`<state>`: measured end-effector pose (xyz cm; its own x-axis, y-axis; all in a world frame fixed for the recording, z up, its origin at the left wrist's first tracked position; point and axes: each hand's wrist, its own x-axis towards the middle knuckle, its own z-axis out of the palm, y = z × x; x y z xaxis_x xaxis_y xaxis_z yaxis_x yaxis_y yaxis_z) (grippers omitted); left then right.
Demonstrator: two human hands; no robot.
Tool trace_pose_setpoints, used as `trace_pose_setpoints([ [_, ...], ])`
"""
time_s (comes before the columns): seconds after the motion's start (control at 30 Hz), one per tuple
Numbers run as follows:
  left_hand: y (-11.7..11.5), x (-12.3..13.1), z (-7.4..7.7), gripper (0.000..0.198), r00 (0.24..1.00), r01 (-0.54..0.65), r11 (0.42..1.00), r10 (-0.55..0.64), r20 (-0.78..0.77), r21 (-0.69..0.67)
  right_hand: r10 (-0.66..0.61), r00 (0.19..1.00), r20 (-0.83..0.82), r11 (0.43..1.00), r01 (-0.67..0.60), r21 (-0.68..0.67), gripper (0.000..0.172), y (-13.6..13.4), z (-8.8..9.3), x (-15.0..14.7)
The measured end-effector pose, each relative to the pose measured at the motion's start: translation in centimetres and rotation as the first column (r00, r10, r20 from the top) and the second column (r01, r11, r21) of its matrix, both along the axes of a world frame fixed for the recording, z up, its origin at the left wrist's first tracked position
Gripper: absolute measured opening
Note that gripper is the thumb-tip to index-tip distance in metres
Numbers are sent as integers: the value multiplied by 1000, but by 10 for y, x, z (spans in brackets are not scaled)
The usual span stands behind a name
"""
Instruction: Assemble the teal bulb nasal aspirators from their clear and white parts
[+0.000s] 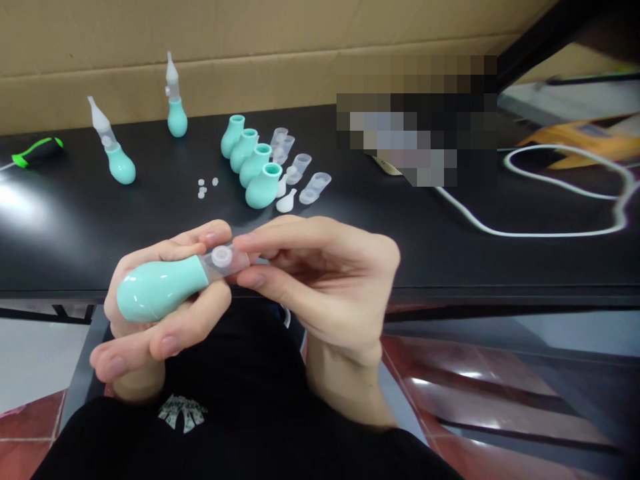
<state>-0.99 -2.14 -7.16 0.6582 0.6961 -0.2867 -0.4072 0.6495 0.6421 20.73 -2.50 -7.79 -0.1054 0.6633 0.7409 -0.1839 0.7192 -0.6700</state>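
Observation:
A glossy teal rubber squeeze bulb [155, 290] lies in my left hand [187, 320], fingers wrapped around it, above the table's front edge. From the bulb's mouth sticks a clear plastic tube [214, 263] with a small round port on its side. The thumb and a finger of my right hand [320, 280] pinch this tube's free end. Both hands are therefore on one joined piece, the bulb pointing left. Behind them stand several open teal bulbs [263, 190] in a slanting row. Beside that row are several loose clear tubes [315, 189] and white teardrop-shaped tips [287, 201].
Two assembled nasal aspirators [121, 165] [177, 120] stand at the back left of the black table [125, 227]. Tiny white caps [201, 189] lie near the middle. A green-handled tool [37, 152] is far left; a white cable [550, 234] curves across the right. Cardboard [260, 73] lines the back.

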Motion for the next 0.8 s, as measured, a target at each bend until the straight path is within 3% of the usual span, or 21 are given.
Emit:
trace_pose_setpoints([
  [0.13, -6, 8, 17, 23, 898, 264, 962, -272, 345, 71, -24, 1000, 9, 1000, 24, -11, 23, 0, -1, -1],
  [0.2, -7, 9, 23, 21, 891, 250, 959, -282, 356, 134, -29, 1000, 11, 999, 29, -25, 25, 0, -1, -1],
  [0.33, -10, 12, 37, 3, 972, 144, 970, -176, 156, 197, -1, 1000, 11, 1000, 2, -30, 25, 0, 1, -2],
  [0.5, -20, 20, 46, 27, 998, 50, 960, -59, 25, 275, -37, 999, 24, 998, 38, -49, 19, -1, 1, -3],
  [0.7, -28, 30, 44, 33, 995, -74, 937, 90, -33, 343, -61, 998, 33, 997, 62, -42, 20, -1, 0, -4],
  [0.8, -28, 32, 42, 29, 966, -180, 865, 245, -82, 468, -55, 998, 35, 998, 55, -21, 22, 1, 0, -4],
])
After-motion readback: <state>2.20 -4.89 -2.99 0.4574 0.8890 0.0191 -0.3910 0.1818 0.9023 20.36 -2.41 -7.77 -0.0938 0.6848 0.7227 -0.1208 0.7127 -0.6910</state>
